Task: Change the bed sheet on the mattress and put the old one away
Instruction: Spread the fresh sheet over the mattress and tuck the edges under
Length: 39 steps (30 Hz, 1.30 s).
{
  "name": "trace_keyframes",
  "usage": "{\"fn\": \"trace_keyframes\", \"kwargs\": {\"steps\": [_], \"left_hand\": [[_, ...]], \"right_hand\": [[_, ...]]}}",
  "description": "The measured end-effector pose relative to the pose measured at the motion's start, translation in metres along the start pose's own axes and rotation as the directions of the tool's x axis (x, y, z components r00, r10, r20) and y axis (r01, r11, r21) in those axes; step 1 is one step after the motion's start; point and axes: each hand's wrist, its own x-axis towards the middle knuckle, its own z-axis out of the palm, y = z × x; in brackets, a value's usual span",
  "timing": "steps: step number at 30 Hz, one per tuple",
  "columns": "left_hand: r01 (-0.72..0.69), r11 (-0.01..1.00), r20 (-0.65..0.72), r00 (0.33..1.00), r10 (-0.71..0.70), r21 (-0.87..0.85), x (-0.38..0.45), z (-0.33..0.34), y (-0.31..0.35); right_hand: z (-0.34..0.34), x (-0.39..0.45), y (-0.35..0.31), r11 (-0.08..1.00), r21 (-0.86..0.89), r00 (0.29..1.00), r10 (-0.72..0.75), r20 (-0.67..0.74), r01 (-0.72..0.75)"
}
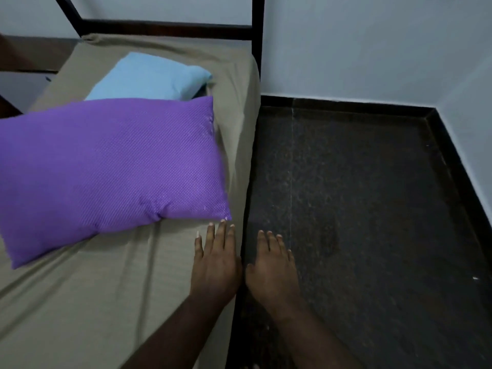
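so the sheet (87, 302), a tan one, is stretched over the mattress on the left of the scene and tucked down its right side, with soft creases running across the near part. it looks like thin, limp cloth: light, easy to bunch, nothing to break, and probably not slippery against the mattress. two pillows sit on it, a purple pillow (111, 166) in the middle and a blue pillow (149, 75) farther off near the frame (257, 43) at the far end. both look light and squashy and, by my guess, should come off first, since their weight pins the cloth.

the left hand (214, 258) lies flat on the sheet at the right edge of the bed, fingers straight and together, tips just beside the near corner of the purple pillow, gripping nothing. the right hand (274, 265) hovers past the edge over the dark floor (359, 209), fingers straight and a little spread, also holding nothing.

the best place to take hold seems to be that tucked right edge or a corner, pinching a fold and pulling up and out; a pull from the middle would likely only drag wrinkles. whether the corners are elastic i cannot tell.
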Motion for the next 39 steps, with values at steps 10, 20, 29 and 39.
{"fn": "trace_keyframes", "kwargs": {"steps": [10,20,29,39], "left_hand": [[-0.018,0.999,0.003,1.0,0.018,-0.042,0.294,-0.024,0.018],[0.092,0.982,0.022,0.996,-0.089,-0.164,0.589,-0.038,0.015],[0.245,0.931,0.025,0.969,-0.247,-0.272,0.833,-0.058,-0.037],[0.316,0.907,0.136,0.948,-0.289,-0.277,0.964,-0.057,-0.085]], "right_hand": [[-0.09,0.267,0.003,0.988,0.155,0.999,0.003,0.036,-0.008],[-0.201,0.54,-0.013,0.96,0.275,0.991,0.021,0.133,-0.057],[-0.269,0.791,-0.051,0.849,0.503,0.984,0.097,0.148,-0.16],[-0.275,0.944,-0.101,0.937,0.314,0.988,-0.155,-0.012,0.151]]}}
